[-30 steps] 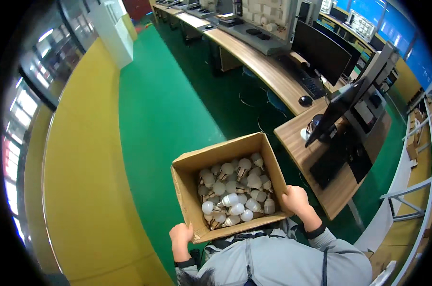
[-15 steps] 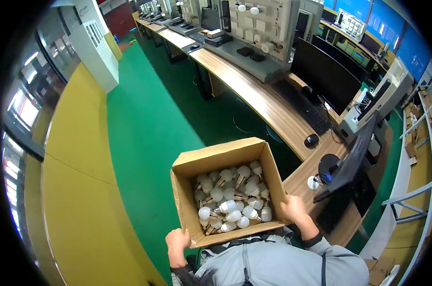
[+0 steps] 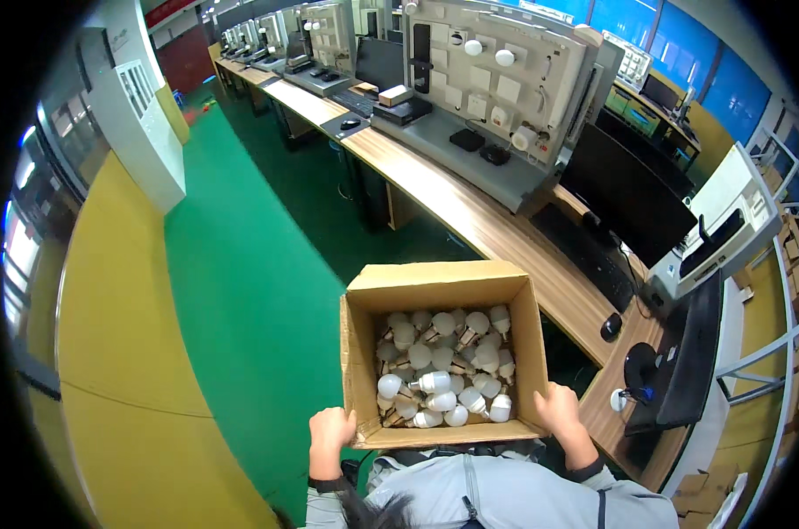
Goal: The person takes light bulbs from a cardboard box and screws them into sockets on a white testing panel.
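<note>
An uncovered cardboard box (image 3: 434, 272) is held in front of my body, off the floor, between both hands. Many white light bulbs (image 3: 435, 382) lie jumbled inside it, some showing metal screw bases. My left hand (image 3: 332, 429) is closed on the box's near left corner, thumb along the edge. At the near right corner, my right hand (image 3: 558, 410) grips the wall in the same way. The fingers under or behind the cardboard are hidden in part.
A long wooden desk (image 3: 470, 212) runs along the right with monitors (image 3: 628, 198), a keyboard (image 3: 584, 256), a mouse (image 3: 611, 327) and upright panel boards (image 3: 496, 79). A green floor aisle (image 3: 241, 291) stretches ahead, beside a yellow wall (image 3: 117, 326). Cardboard boxes (image 3: 708, 489) lie at lower right.
The desk and boards have shifted in view as my head and body turned and moved. The box now sits straighter and slightly further right in the picture, still in both hands.
</note>
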A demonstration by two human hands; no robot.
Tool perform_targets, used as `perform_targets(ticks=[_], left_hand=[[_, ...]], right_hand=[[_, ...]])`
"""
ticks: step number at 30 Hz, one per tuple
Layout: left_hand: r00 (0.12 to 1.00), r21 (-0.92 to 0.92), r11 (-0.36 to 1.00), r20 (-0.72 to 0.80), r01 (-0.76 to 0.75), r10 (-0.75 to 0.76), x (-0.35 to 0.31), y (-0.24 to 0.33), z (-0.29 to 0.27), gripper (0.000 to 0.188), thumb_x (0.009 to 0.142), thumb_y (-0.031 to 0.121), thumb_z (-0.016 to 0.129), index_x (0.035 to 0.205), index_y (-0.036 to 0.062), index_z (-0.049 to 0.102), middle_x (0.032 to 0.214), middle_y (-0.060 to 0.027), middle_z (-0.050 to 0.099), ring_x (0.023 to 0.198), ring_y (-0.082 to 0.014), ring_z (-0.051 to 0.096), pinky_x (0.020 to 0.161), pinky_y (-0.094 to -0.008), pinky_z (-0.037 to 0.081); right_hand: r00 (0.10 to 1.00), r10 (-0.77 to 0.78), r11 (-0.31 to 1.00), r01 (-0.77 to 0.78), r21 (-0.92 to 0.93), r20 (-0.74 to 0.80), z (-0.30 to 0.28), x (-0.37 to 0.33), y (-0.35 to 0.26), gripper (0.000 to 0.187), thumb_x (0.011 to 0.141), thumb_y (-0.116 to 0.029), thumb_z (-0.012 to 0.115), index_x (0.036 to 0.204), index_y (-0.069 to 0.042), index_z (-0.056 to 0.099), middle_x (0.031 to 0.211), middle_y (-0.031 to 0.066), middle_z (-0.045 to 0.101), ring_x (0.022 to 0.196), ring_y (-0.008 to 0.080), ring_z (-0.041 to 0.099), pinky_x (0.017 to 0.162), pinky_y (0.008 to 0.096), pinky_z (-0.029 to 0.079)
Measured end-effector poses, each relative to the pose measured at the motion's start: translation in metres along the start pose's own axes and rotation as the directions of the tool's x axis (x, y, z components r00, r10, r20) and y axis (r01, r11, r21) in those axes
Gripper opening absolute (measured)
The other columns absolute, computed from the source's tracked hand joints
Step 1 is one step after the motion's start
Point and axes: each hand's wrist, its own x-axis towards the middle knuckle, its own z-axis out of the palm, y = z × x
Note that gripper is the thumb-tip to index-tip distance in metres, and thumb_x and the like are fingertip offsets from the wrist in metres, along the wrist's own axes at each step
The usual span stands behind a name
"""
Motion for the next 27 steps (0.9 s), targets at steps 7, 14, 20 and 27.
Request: perform_targets(ticks=[7,14,20,27], left_hand=[[0.993,0.012,0.993,-0.028,-0.114,0.115,0.087,-0.026,-0.075,0.042,0.084,0.039,0.053,0.075,0.0007,0.069,0.078,-0.0213,0.066,0.076,-0.0357,0.065,0.070,-0.0440,0.050],[0.980,0.087,0.981,-0.077,-0.174,0.181,0.191,-0.024,-0.152,0.042,0.084,0.039,0.052,0.077,0.0010,0.069,0.078,-0.0211,0.066,0.075,-0.0361,0.065,0.069,-0.0439,0.051],[0.976,0.096,0.990,-0.182,-0.106,0.122,0.276,-0.013,-0.232,0.042,0.084,0.039,0.053,0.076,0.0013,0.069,0.078,-0.0210,0.066,0.075,-0.0361,0.065,0.070,-0.0442,0.051],[0.959,0.079,0.992,-0.258,-0.099,0.116,0.324,0.029,-0.306,0.039,0.082,0.037,0.055,0.073,0.0024,0.068,0.075,-0.0203,0.065,0.071,-0.0362,0.064,0.068,-0.0442,0.050]], right_hand=[[0.990,0.034,0.999,-0.033,0.007,-0.134,-0.010,0.043,-0.077,0.025,0.076,-0.022,0.062,0.073,0.002,0.062,0.069,0.0241,0.062,0.067,0.0391,0.063,0.064,0.0462,0.052],[0.986,0.040,0.999,-0.035,0.035,-0.162,-0.009,0.137,-0.132,0.026,0.076,-0.023,0.063,0.074,0.003,0.062,0.070,0.0242,0.062,0.067,0.0392,0.063,0.063,0.0466,0.051],[0.983,-0.041,0.998,0.050,0.045,-0.177,-0.047,0.273,-0.190,0.028,0.076,-0.024,0.062,0.074,0.003,0.063,0.069,0.0246,0.062,0.067,0.0399,0.063,0.063,0.0472,0.051],[0.976,-0.001,0.995,0.022,0.093,-0.219,-0.056,0.374,-0.191,0.033,0.075,-0.029,0.063,0.075,0.004,0.065,0.070,0.0262,0.062,0.067,0.0412,0.062,0.065,0.0473,0.051]])
